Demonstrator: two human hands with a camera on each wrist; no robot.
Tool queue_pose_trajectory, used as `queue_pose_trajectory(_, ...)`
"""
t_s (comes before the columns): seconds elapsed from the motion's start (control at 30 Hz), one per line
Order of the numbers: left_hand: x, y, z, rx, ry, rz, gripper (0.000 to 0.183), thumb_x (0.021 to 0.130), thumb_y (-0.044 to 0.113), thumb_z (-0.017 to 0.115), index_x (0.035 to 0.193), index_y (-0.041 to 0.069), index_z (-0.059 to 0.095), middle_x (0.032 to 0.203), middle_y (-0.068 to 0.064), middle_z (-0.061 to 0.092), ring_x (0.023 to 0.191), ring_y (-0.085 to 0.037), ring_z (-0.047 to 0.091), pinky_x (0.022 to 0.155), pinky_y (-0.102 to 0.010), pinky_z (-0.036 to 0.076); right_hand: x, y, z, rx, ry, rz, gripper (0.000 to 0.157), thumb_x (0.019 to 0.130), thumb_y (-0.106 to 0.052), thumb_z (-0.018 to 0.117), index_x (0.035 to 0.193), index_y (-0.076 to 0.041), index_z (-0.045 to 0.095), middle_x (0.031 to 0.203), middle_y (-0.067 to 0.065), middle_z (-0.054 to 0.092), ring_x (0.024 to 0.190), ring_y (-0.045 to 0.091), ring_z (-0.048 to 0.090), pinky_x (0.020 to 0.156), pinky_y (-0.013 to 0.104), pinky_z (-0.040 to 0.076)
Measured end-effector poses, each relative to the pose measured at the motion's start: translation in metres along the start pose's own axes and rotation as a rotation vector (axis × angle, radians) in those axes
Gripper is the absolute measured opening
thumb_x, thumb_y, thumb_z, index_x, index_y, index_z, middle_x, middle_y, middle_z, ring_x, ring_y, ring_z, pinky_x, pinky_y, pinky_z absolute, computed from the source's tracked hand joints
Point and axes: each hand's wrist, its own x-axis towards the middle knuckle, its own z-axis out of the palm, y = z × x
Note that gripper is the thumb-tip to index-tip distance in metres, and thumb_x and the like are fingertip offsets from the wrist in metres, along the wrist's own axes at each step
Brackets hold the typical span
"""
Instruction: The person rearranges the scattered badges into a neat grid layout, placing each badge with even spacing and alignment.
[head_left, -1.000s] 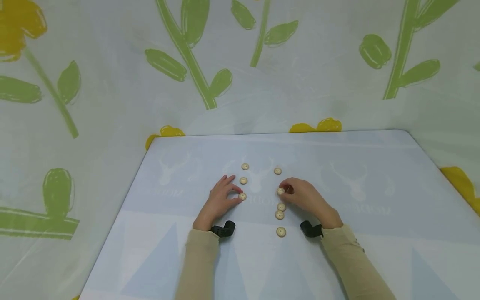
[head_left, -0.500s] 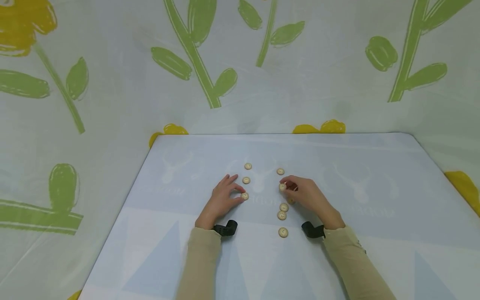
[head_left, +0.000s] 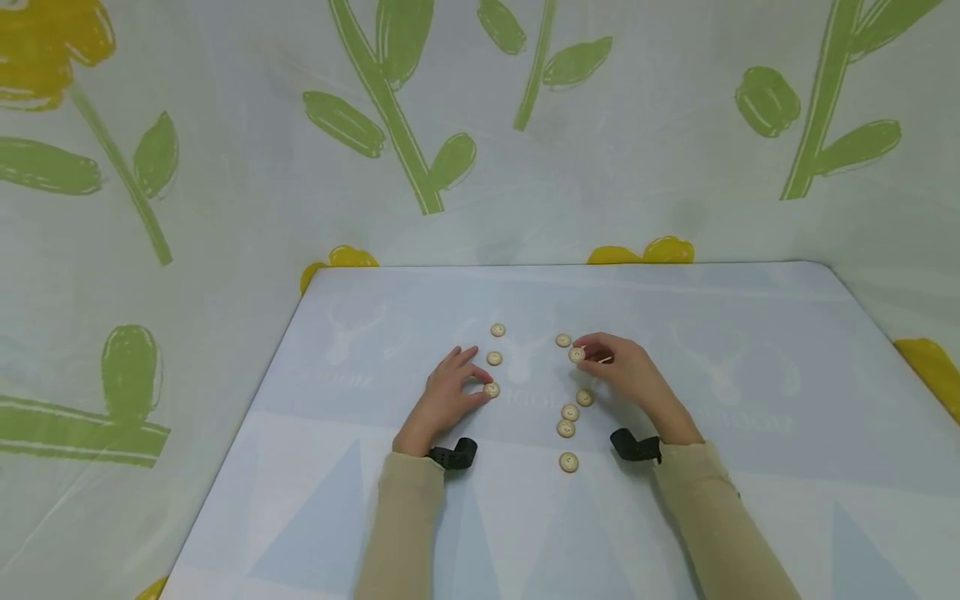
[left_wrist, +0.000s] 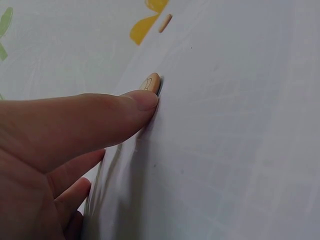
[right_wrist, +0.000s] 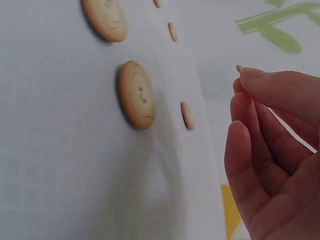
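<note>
Round wooden buttons lie in two rough columns on the table. My left hand [head_left: 446, 402] pinches the nearest button [head_left: 491, 390] of the left column between thumb and index finger; in the left wrist view that button [left_wrist: 151, 82] sits at the table surface, partly behind the thumb. My right hand [head_left: 622, 365] pinches another button [head_left: 577, 354], held above the table; in the right wrist view only a sliver of it shows past the thumb. Just beyond it lies the farthest button [head_left: 563, 340] of the right column.
Two buttons, one in the middle [head_left: 494, 358] and one farther back [head_left: 498, 330], continue the left column. Toward me on the right are a button [head_left: 585, 397], two touching ones [head_left: 567, 421] and a separate one [head_left: 568, 462]. The pale table [head_left: 300, 467] meets a flower-patterned backdrop [head_left: 240, 150].
My right hand has picked up its button and carried it away from me and slightly right, uncovering another button below. My left hand keeps its pinch in the same place.
</note>
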Motion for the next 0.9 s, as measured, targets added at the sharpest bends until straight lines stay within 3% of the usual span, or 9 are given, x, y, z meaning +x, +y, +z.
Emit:
queue_pose_trajectory(0.37, -0.001, 0.003, -0.001, 0.015, 0.005, 0.009, 0.013, 0.078, 0.019, 0.067, 0.091, 0.019, 0.064, 0.141, -0.006, 0.033, 0.134, -0.026, 0.013, 0.103, -0.051, 0.014, 0.015, -0.01, 0.003, 0.057, -0.027, -0.039, 0.03, 0.081, -0.021, 0.066, 0.11, -0.019, 0.059, 0.093, 0.001, 0.061, 0.086, 0.018, 0.056, 0.072, 0.033, 0.047)
queue_pose_trajectory(0.9, -0.001, 0.001, 0.0, 0.017, 0.004, -0.011, 0.012, 0.078, 0.02, 0.067, 0.09, 0.021, 0.064, 0.142, -0.004, 0.032, 0.134, -0.024, 0.012, 0.103, -0.051, 0.014, 0.034, -0.02, 0.018, 0.019, -0.063, -0.036, 0.028, 0.081, -0.023, 0.066, 0.107, -0.018, 0.06, 0.092, -0.001, 0.061, 0.087, 0.017, 0.055, 0.073, 0.033, 0.046)
